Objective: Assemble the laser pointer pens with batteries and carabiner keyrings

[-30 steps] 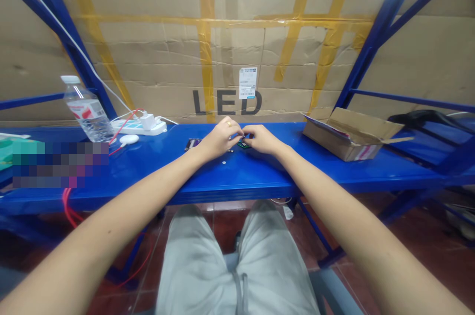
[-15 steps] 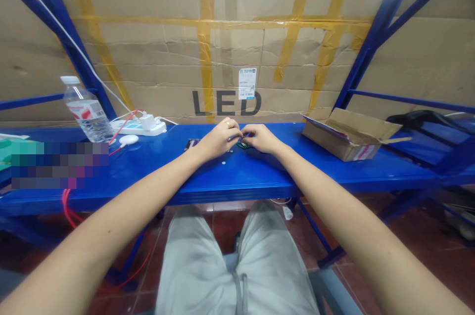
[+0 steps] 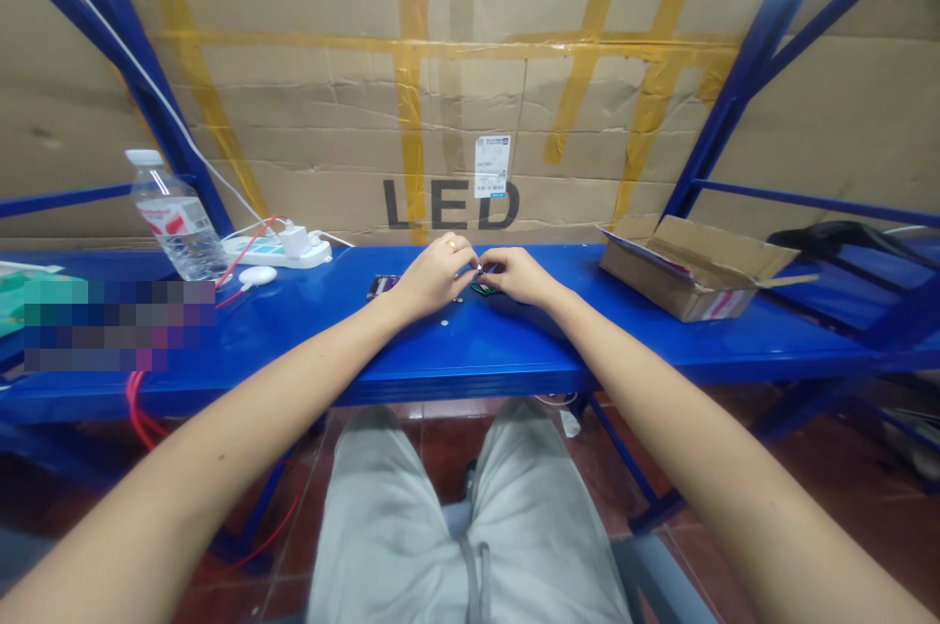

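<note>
My left hand (image 3: 446, 269) and my right hand (image 3: 518, 273) meet fingertip to fingertip over the blue table (image 3: 485, 350). Both are closed in a pinch, with a tiny shiny piece (image 3: 480, 268) between them that is too small to name. Under the right fingers lies a small green object (image 3: 483, 289), partly covered. A small dark purple item (image 3: 380, 286) rests left of my left hand, partly behind the wrist. A small white dot-like bit (image 3: 445, 322) sits on the table in front of my hands.
On the left stand a water bottle (image 3: 176, 222), a white power strip (image 3: 308, 252) and a round white plug-like piece (image 3: 257, 277) with a red cable. An open cardboard box (image 3: 682, 276) is at the right. Behind the table rises a large taped carton (image 3: 330, 134).
The hands stay almost in place, fingertips together, with a slight shift of the fingers. A shiny spot shows between them now. The whole view has moved very slightly.
</note>
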A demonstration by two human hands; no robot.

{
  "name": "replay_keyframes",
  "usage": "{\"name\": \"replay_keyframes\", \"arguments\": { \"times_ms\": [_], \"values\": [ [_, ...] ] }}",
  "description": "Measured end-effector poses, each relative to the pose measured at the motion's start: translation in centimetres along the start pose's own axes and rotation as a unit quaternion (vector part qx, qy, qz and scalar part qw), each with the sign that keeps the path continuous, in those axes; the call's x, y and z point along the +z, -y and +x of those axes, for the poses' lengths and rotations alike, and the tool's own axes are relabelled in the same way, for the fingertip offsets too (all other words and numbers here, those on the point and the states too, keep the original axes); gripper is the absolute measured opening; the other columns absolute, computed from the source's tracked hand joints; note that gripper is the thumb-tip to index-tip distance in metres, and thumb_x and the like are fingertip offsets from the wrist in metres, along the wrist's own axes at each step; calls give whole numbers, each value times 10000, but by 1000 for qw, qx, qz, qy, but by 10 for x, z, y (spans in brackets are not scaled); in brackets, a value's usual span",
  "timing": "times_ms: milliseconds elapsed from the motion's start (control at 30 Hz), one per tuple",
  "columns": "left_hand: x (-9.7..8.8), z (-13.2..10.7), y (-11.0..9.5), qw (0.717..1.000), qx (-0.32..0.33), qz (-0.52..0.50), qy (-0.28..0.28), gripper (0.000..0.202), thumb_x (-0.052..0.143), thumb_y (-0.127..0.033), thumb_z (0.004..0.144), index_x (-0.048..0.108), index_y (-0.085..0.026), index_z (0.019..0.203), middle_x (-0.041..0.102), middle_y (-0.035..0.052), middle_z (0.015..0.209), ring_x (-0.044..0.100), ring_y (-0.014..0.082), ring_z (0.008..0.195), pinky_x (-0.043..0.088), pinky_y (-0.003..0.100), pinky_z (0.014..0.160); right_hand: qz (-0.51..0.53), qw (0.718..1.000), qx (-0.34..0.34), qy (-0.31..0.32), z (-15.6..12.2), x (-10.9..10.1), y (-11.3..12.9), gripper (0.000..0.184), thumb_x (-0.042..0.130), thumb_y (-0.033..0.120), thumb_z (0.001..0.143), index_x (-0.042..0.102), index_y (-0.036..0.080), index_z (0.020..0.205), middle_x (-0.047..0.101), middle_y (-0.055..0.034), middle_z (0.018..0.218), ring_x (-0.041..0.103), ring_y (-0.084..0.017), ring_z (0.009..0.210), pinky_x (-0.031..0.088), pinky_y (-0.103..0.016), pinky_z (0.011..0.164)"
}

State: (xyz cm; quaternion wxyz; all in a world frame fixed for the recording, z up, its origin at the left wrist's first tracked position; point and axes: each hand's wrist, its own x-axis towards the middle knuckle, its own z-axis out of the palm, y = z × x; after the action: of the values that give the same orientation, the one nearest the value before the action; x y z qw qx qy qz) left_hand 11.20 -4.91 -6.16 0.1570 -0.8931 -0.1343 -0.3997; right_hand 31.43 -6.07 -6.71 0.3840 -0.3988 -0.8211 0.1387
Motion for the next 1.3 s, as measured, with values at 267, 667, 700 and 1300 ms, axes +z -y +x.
{"name": "replay_keyframes", "arguments": {
  "times_ms": [267,667,700,1300],
  "values": [
    [-1,0,-1,1000,-16,-8,12,116,528,-231,956,632,-184,934,627,87,923,558,224,914,491,387,834,19,1000,0,1,1,0,1,95,658,208,707,691,154,778,689,-7,731,603,-158,710,446,-272,691],
    [-5,1,0,999,-18,-12,23,105,532,-217,947,630,-191,926,616,87,925,553,228,924,476,389,841,38,999,-20,27,-1,-1,0,179,574,171,734,714,140,841,708,-26,800,607,-180,767,463,-291,726],
    [-5,1,0,999,-16,-15,25,109,530,-218,949,631,-192,915,613,87,922,554,228,931,476,387,843,47,998,-22,32,-1,0,0,190,564,170,731,713,139,846,706,-28,808,607,-184,775,466,-296,728],
    [-8,2,-4,998,-50,-42,8,125,618,-186,876,577,-191,995,578,87,1011,556,233,977,484,407,877,195,980,12,31,2,4,2,214,645,191,636,615,174,847,661,-13,792,623,-187,797,496,-304,732]
  ]
}}
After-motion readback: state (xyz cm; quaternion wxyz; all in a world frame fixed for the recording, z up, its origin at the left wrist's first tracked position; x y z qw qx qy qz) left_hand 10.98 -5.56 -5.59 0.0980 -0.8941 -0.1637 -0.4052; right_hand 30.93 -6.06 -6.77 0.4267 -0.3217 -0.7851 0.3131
